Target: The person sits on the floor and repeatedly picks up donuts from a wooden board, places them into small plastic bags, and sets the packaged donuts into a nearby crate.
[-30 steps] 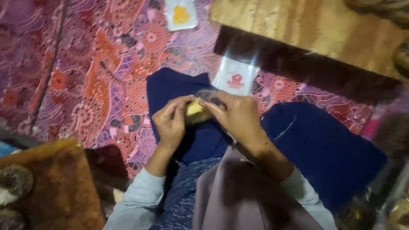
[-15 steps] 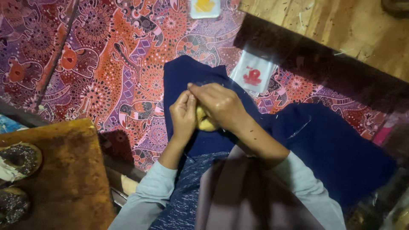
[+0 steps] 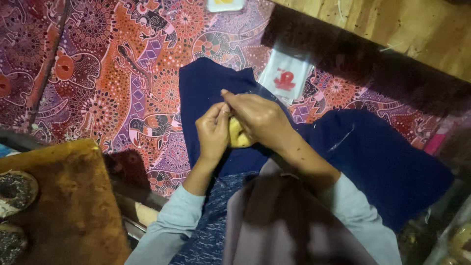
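Note:
My left hand (image 3: 213,131) and my right hand (image 3: 257,118) are pressed together over my lap, both closed around a small yellow food item (image 3: 237,135) in thin clear plastic. Only a sliver of the yellow item shows between the palms. The fingertips of both hands pinch together at the top of the wrapping. Under my hands lies the dark blue cloth (image 3: 373,157) covering my legs.
A patterned red and purple mat (image 3: 113,83) covers the floor. A clear plastic bag with a red mark (image 3: 286,76) lies beyond my hands. A wooden board (image 3: 392,29) runs along the top right. At the lower left, a brown tray (image 3: 68,206) holds dark round pastries (image 3: 14,191).
My hands have closed more tightly around the yellow item, hiding most of it, and the view has shifted so that they sit lower and more central.

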